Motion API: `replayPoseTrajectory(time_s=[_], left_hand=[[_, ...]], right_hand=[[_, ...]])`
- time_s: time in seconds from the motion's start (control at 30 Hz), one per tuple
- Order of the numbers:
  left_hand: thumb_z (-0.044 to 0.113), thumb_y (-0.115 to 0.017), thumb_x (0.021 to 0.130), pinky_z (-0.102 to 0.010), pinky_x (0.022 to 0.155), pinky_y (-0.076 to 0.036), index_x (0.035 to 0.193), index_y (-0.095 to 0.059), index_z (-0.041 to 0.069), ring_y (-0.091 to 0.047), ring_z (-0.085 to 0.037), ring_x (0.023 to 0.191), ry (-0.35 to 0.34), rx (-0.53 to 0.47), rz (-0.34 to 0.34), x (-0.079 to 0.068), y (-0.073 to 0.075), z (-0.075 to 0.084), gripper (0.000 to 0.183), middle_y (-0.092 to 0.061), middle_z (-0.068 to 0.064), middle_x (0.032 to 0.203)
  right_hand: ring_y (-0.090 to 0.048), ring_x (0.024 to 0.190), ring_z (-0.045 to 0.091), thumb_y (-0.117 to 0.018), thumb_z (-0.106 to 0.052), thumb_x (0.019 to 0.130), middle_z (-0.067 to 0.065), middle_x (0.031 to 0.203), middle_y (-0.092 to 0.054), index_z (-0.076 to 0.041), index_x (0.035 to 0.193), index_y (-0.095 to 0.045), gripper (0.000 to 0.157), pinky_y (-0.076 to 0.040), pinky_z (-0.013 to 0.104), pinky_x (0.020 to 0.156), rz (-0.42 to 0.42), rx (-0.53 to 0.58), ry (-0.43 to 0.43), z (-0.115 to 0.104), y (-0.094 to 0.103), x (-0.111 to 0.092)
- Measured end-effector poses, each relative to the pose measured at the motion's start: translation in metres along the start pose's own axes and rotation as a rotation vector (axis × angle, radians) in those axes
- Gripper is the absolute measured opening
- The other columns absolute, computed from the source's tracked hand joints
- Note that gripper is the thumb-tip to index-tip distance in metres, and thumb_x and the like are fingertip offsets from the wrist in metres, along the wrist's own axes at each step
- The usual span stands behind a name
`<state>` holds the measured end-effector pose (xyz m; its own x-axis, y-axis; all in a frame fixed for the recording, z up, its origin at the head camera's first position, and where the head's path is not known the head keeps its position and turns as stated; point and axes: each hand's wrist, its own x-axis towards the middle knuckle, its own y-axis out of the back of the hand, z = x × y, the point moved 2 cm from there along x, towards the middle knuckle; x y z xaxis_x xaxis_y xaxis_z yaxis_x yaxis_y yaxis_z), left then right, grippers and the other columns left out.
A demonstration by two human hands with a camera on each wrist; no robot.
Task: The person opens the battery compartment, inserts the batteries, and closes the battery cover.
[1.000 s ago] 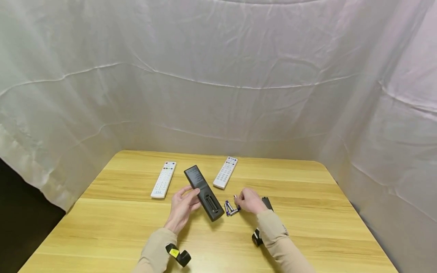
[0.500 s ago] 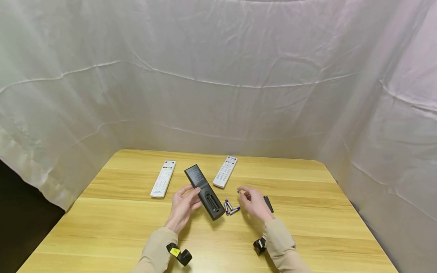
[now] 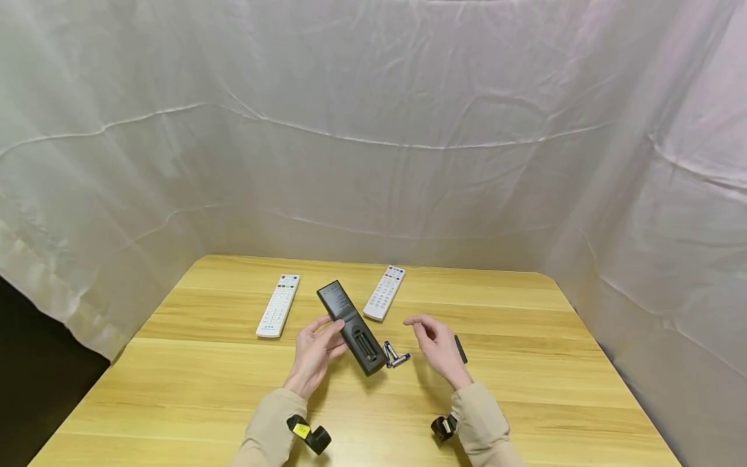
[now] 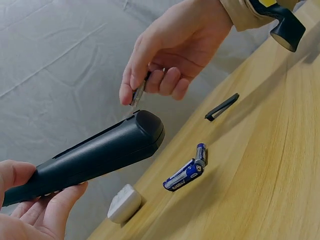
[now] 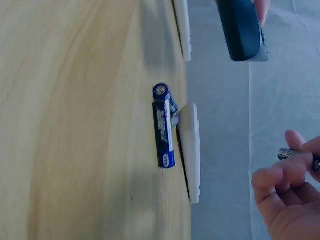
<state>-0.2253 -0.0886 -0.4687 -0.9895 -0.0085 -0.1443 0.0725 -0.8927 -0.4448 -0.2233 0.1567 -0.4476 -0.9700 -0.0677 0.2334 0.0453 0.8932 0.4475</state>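
My left hand (image 3: pixel 313 357) grips a black remote control (image 3: pixel 344 311), thumb on top and fingers beneath. It is held tilted above the table, its back turned up and its battery compartment (image 3: pixel 366 345) uncovered. To the right, my right hand (image 3: pixel 440 350) pinches a small battery (image 5: pixel 286 154) between thumb and fingers. In the left wrist view that battery (image 4: pixel 139 93) is just beyond the remote's end; the fingers partly cover it. Several blue-and-silver batteries (image 3: pixel 399 359) lie in a loose cluster on the table between the hands. A black battery cover (image 4: pixel 221 107) lies beyond them.
Two white remotes lie face up farther back on the wooden table (image 3: pixel 513 402), one at the left (image 3: pixel 279 306) and one near the middle (image 3: pixel 385 293). A pale curtain (image 3: pixel 373 181) surrounds the table's back and sides. Each wrist wears a black camera.
My right hand has lifted from beside the battery cluster with a battery and drawn slightly back, its fingers turning toward the remote. The left hand and black remote have barely moved.
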Motion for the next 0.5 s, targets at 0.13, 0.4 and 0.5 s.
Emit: replayPoseTrajectory(time_s=[0.13,0.4,0.5], left_hand=[[0.003,-0.061,0.097,-0.029,0.078,-0.067,0.137,-0.047,-0.007,-0.077,-0.017,0.082,0.000,-0.007,-0.008,0.0000,-0.0009,-0.0001,0.044,-0.072,-0.024,0.115],[0.002,-0.061,0.096,-0.031,0.079,-0.067,0.138,-0.045,-0.008,-0.077,-0.018,0.083,-0.001,-0.019,-0.009,-0.0001,-0.0038,0.0011,0.046,-0.070,-0.026,0.118],[0.002,-0.061,0.096,-0.033,0.080,-0.066,0.138,-0.045,-0.008,-0.077,-0.018,0.084,-0.002,-0.028,-0.012,0.0002,-0.0055,0.0015,0.045,-0.070,-0.027,0.119]], right_hand=[[-0.058,0.064,0.012,-0.060,-0.014,0.101,0.014,0.075,-0.063,0.000,0.117,-0.070,0.023,-0.052,0.021,0.059,-0.020,0.191,-0.046,-0.0015,0.0005,-0.0018],[-0.067,0.085,0.008,-0.054,-0.015,0.105,0.012,0.094,-0.071,0.008,0.134,-0.056,0.038,-0.063,0.033,0.075,-0.113,0.343,0.027,-0.0051,0.0025,-0.0040],[-0.066,0.084,0.006,-0.049,-0.017,0.107,0.006,0.092,-0.071,0.009,0.133,-0.056,0.037,-0.062,0.030,0.071,-0.115,0.350,0.072,-0.0060,0.0032,-0.0041]])
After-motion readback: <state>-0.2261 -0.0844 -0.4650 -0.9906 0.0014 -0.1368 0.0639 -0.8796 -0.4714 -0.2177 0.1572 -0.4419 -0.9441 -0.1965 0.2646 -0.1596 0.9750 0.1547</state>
